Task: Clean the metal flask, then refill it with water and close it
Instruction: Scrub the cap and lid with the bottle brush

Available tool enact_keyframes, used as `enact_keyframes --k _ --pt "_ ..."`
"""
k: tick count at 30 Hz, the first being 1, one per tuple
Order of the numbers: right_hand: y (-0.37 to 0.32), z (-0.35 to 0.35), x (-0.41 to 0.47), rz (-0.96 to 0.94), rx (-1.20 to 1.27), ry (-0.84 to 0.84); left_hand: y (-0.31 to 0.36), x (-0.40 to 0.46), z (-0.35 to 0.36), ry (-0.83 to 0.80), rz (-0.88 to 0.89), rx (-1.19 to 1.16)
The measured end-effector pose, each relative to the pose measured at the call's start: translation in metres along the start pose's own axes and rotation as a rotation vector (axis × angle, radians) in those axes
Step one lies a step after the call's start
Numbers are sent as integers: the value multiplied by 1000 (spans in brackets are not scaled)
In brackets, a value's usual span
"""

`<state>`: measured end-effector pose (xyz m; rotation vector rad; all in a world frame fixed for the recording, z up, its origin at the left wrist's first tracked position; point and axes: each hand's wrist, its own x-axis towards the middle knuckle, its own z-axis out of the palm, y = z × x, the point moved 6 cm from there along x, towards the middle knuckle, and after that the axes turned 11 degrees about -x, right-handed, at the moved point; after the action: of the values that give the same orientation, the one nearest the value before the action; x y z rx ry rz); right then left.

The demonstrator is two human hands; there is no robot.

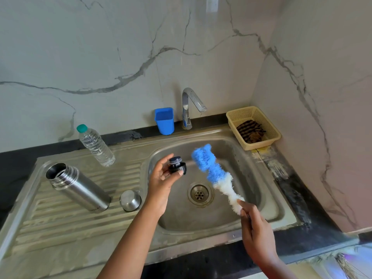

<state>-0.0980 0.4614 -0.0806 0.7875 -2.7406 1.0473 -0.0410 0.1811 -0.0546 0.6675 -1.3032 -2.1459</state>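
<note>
The left hand (161, 178) is palm up over the left side of the sink bowl (251, 198). Its fingers curl loosely round one small black stopper (177, 165), with the thumb tip pressing on its front. The right hand (255, 230) is over the near right part of the bowl. Its fingers are closed tight round the handle of one bottle brush (215, 174). The brush is long. It slants up and away to the left, white near the hand and blue at the far tip. The blue tip is just beside the stopper, and whether they touch cannot be told.

One metal flask (77, 186) stands on the ridged drain board (60, 224), to the left of the bowl. It is open, and its long body looks tilted, with the open mouth toward the far left edge. One round metal cap (130, 200) sits upside down just beside the flask's base. One plastic water bottle (94, 146) with a green lid stands near the far edge of the board.

At the far edge of the sink are one tap (190, 105) and one blue cup (164, 120). One tan basket (259, 115) sits in the far right corner.
</note>
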Motion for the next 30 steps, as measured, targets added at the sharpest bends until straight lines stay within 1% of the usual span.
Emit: enact_keyframes --k 2,4,5,6,9,11,15,18,20,22,24,26,28,30 --pt "-8 -4 5 -98 -16 0 2 2 -4 -13 56 229" --pt "-17 -6 8 -252 -99 -11 4 4 -3 -23 129 390" --pt "-19 -5 11 -298 -136 -7 6 5 -1 -35 168 448" --pt "-20 -4 14 -304 -148 2 8 4 1 -53 210 495" --pt "-12 -6 22 -186 -142 41 11 3 7 -124 343 590" --pt "-5 -7 20 -157 -136 34 13 2 8 -151 411 631" --pt "-3 -7 9 -211 -83 1 14 2 10 -152 453 698" --pt "-13 -4 13 -295 -125 -2 8 -2 15 -164 448 750" --pt "-16 0 17 -297 -145 21 7 -2 15 -143 461 747" --pt "-15 3 17 -256 -148 30 8 1 14 -137 469 723" --pt "-9 4 15 -175 -124 29 11 3 13 -134 481 672" --pt "-4 5 14 -104 -83 7 17 4 10 -98 497 587" --pt "-4 7 9 -89 -70 -39 22 6 6 -61 418 426" --pt "1 7 3 -50 -41 -48 18 8 3 -24 230 118"
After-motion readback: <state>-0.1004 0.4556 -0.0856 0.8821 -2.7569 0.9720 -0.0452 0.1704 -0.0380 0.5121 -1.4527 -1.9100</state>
